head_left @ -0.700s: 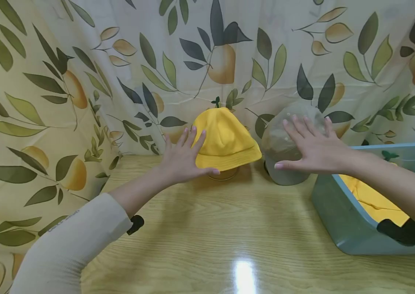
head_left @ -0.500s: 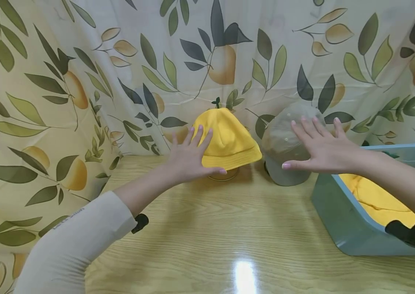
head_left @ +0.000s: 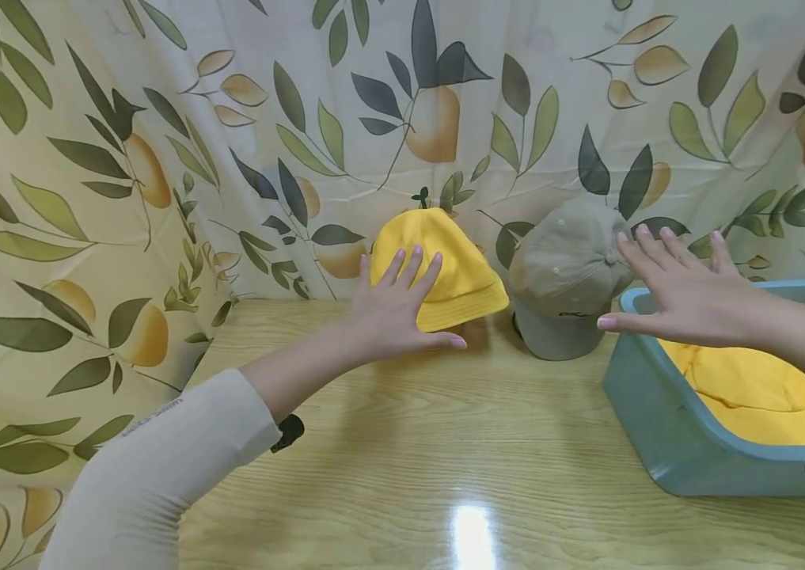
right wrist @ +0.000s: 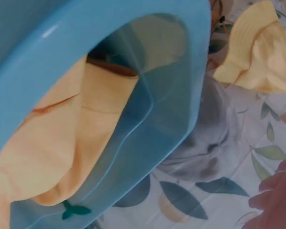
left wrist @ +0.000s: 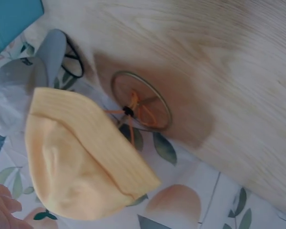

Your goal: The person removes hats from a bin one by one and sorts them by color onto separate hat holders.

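Note:
A yellow bucket hat point(head_left: 455, 265) with a green sprout on top sits on a stand with a round wire base point(left wrist: 168, 112); an orange cord with a black toggle point(left wrist: 128, 111) hangs under it. My left hand point(head_left: 396, 315), fingers spread, is in front of the hat's left side and holds nothing; whether it touches the hat cannot be told. Beside the hat, a grey-beige baseball cap point(head_left: 566, 265) sits on another stand. My right hand point(head_left: 701, 301), fingers spread and holding nothing, is above the bin's near-left corner, just right of the cap. Fingers point(right wrist: 271, 195) show at the right wrist view's lower right.
A blue-grey plastic bin point(head_left: 666, 443) stands at the right of the wooden table point(head_left: 388, 475). Inside it lie yellow hats point(head_left: 751, 388), one with a green sprout point(right wrist: 75, 210). A leaf-and-fruit patterned curtain point(head_left: 288, 47) hangs along the back and left side.
Both spread hands have moved to the right. The left now covers more of the bucket hat, while the right has left the front of the baseball cap and is over the bin's edge.

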`<state>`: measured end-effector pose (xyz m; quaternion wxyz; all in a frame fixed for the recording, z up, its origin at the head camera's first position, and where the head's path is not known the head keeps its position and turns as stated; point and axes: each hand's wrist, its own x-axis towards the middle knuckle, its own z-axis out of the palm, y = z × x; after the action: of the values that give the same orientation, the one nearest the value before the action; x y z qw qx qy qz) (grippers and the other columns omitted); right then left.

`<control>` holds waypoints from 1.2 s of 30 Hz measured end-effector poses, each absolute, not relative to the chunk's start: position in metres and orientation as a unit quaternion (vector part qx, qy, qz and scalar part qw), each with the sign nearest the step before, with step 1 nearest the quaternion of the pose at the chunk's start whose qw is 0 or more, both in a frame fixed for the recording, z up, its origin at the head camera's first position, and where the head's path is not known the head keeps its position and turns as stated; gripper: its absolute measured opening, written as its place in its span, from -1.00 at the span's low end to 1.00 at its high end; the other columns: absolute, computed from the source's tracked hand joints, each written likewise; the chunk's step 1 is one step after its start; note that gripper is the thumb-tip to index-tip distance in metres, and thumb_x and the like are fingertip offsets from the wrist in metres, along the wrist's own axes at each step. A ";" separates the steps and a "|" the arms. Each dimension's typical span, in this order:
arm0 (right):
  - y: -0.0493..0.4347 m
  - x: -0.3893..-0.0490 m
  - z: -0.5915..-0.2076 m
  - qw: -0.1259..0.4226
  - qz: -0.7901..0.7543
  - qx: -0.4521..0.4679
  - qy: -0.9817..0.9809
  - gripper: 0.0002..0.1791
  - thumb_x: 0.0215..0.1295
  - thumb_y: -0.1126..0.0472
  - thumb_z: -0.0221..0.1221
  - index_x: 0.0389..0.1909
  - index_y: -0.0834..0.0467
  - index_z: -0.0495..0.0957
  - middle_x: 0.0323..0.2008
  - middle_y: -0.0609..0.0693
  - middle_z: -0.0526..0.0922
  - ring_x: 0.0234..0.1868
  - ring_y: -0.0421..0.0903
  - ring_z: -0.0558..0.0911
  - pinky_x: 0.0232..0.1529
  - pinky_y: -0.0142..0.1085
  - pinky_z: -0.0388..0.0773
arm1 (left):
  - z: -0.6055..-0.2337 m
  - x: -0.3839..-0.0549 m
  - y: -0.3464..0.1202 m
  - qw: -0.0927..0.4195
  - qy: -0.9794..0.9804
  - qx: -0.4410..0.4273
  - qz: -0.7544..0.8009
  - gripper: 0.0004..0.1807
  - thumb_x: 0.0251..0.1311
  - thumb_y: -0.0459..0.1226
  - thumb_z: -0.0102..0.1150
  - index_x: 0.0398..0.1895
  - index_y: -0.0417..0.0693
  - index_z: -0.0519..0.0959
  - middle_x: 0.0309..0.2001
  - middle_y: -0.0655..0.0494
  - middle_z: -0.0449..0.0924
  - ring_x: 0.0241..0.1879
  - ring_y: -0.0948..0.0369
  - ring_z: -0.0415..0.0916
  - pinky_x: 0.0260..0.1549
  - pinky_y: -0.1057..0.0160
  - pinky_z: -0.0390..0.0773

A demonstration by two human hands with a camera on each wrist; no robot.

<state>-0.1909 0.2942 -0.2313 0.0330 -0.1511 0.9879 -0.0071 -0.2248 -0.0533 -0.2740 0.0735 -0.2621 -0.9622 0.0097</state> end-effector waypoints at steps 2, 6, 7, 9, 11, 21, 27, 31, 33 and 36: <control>0.301 -0.189 -0.232 0.035 -0.004 -0.144 0.989 0.11 0.25 -0.36 -0.03 0.47 0.11 -0.48 0.44 0.26 -0.52 0.42 0.32 -0.45 0.11 0.29 -0.83 | -0.273 -0.224 -0.049 0.079 -0.960 -0.268 0.010 0.19 -0.11 0.58 -0.25 0.52 0.21 -0.28 0.52 0.00 -0.25 0.49 0.01 -0.29 0.30 -0.32 -0.38; 0.315 -0.185 -0.234 0.034 0.005 -0.131 0.991 0.11 0.26 -0.36 -0.05 0.46 0.18 -0.47 0.42 0.32 -0.53 0.40 0.34 -0.48 0.08 0.28 -0.87 | -0.272 -0.221 -0.042 0.077 -0.958 -0.277 0.000 0.19 -0.11 0.58 -0.24 0.52 0.21 -0.28 0.52 0.02 -0.27 0.49 0.02 -0.31 0.31 -0.32 -0.37; 0.319 -0.184 -0.235 0.033 0.007 -0.127 0.991 0.12 0.26 -0.36 -0.05 0.46 0.19 -0.48 0.42 0.32 -0.53 0.40 0.34 -0.49 0.07 0.28 -0.88 | -0.272 -0.220 -0.041 0.076 -0.957 -0.281 0.000 0.20 -0.11 0.58 -0.24 0.52 0.21 -0.29 0.52 0.03 -0.28 0.49 0.02 -0.32 0.31 -0.32 -0.36; 0.326 -0.182 -0.238 0.027 0.014 -0.118 0.993 0.13 0.26 -0.36 -0.05 0.45 0.19 -0.51 0.41 0.32 -0.54 0.38 0.36 -0.50 0.05 0.25 -0.91 | -0.271 -0.217 -0.038 0.075 -0.955 -0.287 -0.001 0.20 -0.10 0.57 -0.24 0.51 0.21 -0.32 0.53 0.05 -0.30 0.50 0.03 -0.34 0.31 -0.31 -0.36; 0.334 -0.180 -0.241 0.021 0.021 -0.111 0.993 0.14 0.25 -0.37 -0.05 0.44 0.18 -0.54 0.41 0.33 -0.56 0.37 0.37 -0.52 0.03 0.23 -0.93 | -0.269 -0.213 -0.036 0.076 -0.953 -0.294 -0.007 0.20 -0.09 0.57 -0.22 0.51 0.21 -0.34 0.53 0.07 -0.32 0.50 0.04 -0.35 0.31 -0.31 -0.36; 0.362 -0.164 -0.243 -0.071 0.052 -0.121 0.989 0.18 0.15 -0.33 0.12 0.48 0.14 -0.39 0.44 0.32 -0.39 0.43 0.19 -0.52 0.20 0.17 -0.83 | -0.254 -0.200 -0.017 0.060 -0.948 -0.309 -0.049 0.19 -0.09 0.56 -0.21 0.48 0.29 -0.45 0.52 0.16 -0.42 0.49 0.15 -0.46 0.32 -0.26 -0.46; 0.382 -0.156 -0.250 -0.132 0.014 -0.141 0.981 0.19 0.12 -0.31 0.16 0.47 0.21 -0.31 0.42 0.37 -0.31 0.44 0.12 -0.51 0.33 0.14 -0.66 | -0.253 -0.194 0.002 0.054 -0.941 -0.328 -0.061 0.21 -0.10 0.56 -0.22 0.46 0.29 -0.51 0.51 0.17 -0.48 0.47 0.19 -0.55 0.32 -0.25 -0.48; 0.401 -0.153 -0.259 -0.161 -0.033 -0.157 0.974 0.16 0.12 -0.22 0.23 0.48 0.21 -0.27 0.45 0.26 -0.36 0.45 0.08 -0.49 0.39 0.07 -0.52 | -0.258 -0.192 0.016 0.053 -0.940 -0.332 -0.062 0.20 -0.10 0.57 -0.22 0.44 0.31 -0.55 0.51 0.16 -0.50 0.45 0.22 -0.63 0.33 -0.23 -0.47; 0.409 -0.151 -0.264 -0.168 -0.037 -0.150 0.974 0.17 0.11 -0.21 0.24 0.48 0.19 -0.29 0.46 0.19 -0.40 0.46 0.09 -0.48 0.40 0.07 -0.53 | -0.262 -0.191 0.022 0.050 -0.939 -0.333 -0.066 0.21 -0.10 0.57 -0.22 0.43 0.32 -0.56 0.50 0.17 -0.52 0.45 0.23 -0.64 0.33 -0.22 -0.48; 0.421 -0.147 -0.270 -0.168 -0.032 -0.125 0.977 0.19 0.10 -0.18 0.27 0.48 0.16 -0.33 0.46 0.13 -0.46 0.45 0.09 -0.51 0.39 0.08 -0.55 | -0.266 -0.190 0.032 0.045 -0.938 -0.334 -0.082 0.20 -0.09 0.56 -0.21 0.42 0.34 -0.58 0.49 0.21 -0.55 0.46 0.23 -0.61 0.34 -0.20 -0.51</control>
<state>-0.1470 0.4207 -0.2697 -0.1675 -0.1255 0.9773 -0.0325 -0.1903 0.0320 -0.2664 0.0448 -0.3336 -0.9381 -0.0817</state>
